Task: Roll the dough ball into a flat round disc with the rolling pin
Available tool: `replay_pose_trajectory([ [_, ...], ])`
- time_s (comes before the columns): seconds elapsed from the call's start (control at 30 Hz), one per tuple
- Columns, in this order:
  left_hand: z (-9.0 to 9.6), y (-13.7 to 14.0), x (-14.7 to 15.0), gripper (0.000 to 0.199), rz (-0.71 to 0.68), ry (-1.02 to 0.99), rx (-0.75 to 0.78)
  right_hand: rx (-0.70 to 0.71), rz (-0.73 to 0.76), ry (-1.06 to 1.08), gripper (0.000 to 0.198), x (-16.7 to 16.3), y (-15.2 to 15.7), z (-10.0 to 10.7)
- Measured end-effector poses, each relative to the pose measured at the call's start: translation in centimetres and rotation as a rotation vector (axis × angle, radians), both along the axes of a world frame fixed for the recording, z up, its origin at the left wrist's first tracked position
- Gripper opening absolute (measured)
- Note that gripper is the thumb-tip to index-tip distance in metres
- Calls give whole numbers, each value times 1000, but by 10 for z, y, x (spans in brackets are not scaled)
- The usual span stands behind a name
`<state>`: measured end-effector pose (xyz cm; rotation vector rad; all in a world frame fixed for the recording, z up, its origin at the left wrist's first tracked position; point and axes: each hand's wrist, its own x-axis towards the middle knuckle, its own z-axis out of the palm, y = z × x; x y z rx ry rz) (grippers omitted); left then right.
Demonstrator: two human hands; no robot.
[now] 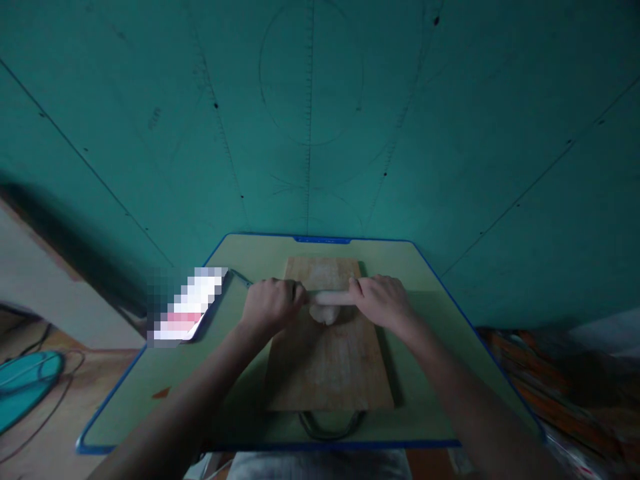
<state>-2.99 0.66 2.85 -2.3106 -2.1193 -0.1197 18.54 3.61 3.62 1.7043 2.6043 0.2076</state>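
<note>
A pale rolling pin [331, 298] lies crosswise over a lump of dough [325, 315] near the far half of a wooden cutting board [327, 373]. My left hand [274, 300] is closed round the pin's left end. Round its right end my right hand [383, 299] is wrapped in the same way. Between the hands the middle of the pin shows bare, and the dough bulges out from under its near side. Both ends of the pin are hidden in my fists.
The board rests on a pale green table [420, 267] with a blue rim; its dark handle [333, 433] points toward me. A device with a bright, blurred screen [193, 307] stands at the left. Behind the table rises a green wall [320, 120]. An orange scrap [161, 393] lies at left.
</note>
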Motion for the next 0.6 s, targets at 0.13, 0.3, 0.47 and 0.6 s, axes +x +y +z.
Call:
replay_pose_trajectory([
  [0.13,-6,0,-1,52,15,30,28,-18,-29,19,43,-1,-1,-2],
  [0.3,-6,-2,1,53,24,57,-25,-40,-56,9,45,-2,-4,-4],
  [0.47,-11,-4,-1,54,14,55,-16,-61,-89,36,47,-2,-5,-7],
  [0.6,-13,-6,1,54,54,28,-6,-38,-110,88,44,-3,-5,-10],
])
